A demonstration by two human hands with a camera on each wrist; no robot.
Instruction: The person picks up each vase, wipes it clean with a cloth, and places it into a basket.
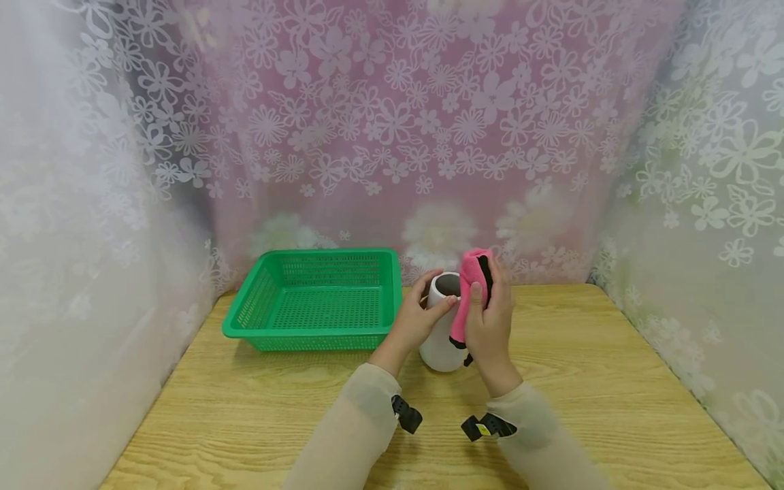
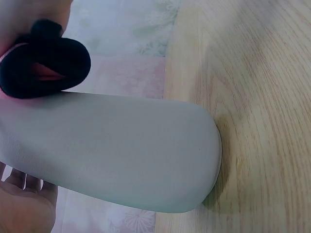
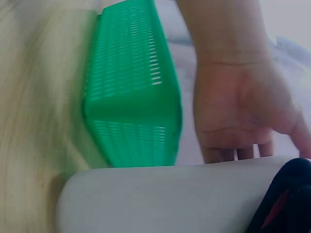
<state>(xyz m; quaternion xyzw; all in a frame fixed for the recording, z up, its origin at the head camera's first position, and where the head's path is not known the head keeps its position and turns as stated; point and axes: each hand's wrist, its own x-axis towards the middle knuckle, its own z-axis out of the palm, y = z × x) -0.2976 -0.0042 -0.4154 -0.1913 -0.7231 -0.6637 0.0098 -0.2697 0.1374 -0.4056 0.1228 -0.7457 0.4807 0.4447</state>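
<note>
A tall white vase (image 1: 439, 350) with a wide round mouth stands on the wooden table. My left hand (image 1: 412, 320) grips it near the top, thumb at the near side of the rim and fingers round the far left side. In my right hand (image 1: 495, 330) is a pink cloth (image 1: 468, 289) with black trim, rolled up and held between thumb and fingers. The roll sits upright against the vase's right side and reaches above the rim. Its black-edged end (image 2: 73, 65) forms a loop in the left wrist view, beside the vase's pale wall (image 2: 121, 150).
A green perforated plastic basket (image 1: 312, 340) stands to the left of the vase, its bare bottom showing. Behind the wood-grain table (image 1: 582, 381) hangs a pink flowered curtain (image 1: 392, 136), with pale flowered curtains along both sides.
</note>
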